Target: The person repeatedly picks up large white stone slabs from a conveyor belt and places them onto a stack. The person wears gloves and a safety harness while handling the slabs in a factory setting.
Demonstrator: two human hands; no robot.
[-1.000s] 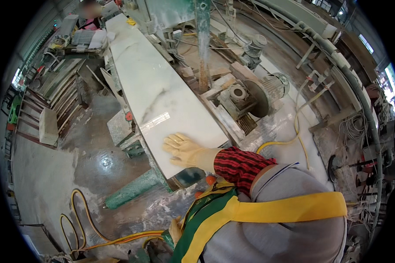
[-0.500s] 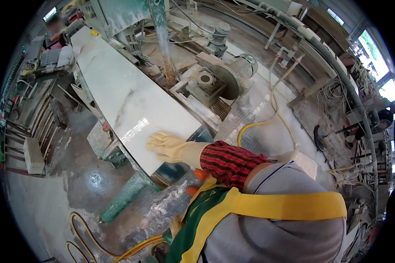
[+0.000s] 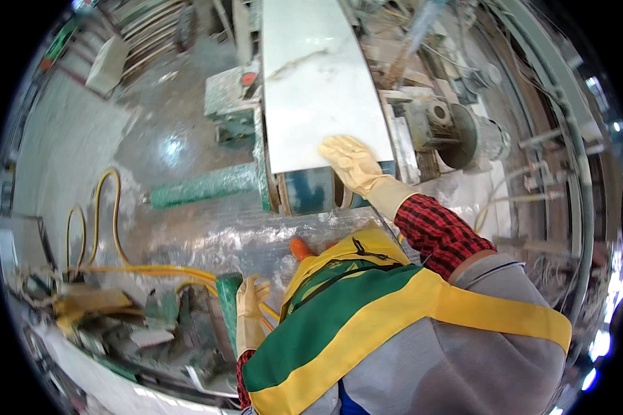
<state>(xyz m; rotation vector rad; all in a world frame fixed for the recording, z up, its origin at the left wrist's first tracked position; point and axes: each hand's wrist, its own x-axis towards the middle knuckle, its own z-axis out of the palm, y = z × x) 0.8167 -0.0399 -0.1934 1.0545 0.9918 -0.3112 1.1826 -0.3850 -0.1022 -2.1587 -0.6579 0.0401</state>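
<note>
The gloved right hand (image 3: 353, 162) is lying flat, fingers spread, on the near corner of the white stone slab (image 3: 315, 76) at upper centre. The gloved left hand (image 3: 250, 304) is hanging released at lower left, grasping nothing.

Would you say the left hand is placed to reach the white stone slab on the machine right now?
Probably not without moving: the left hand hangs low beside the apron, by a green post, well short of the white stone slab. The right hand already rests on its near corner.
</note>
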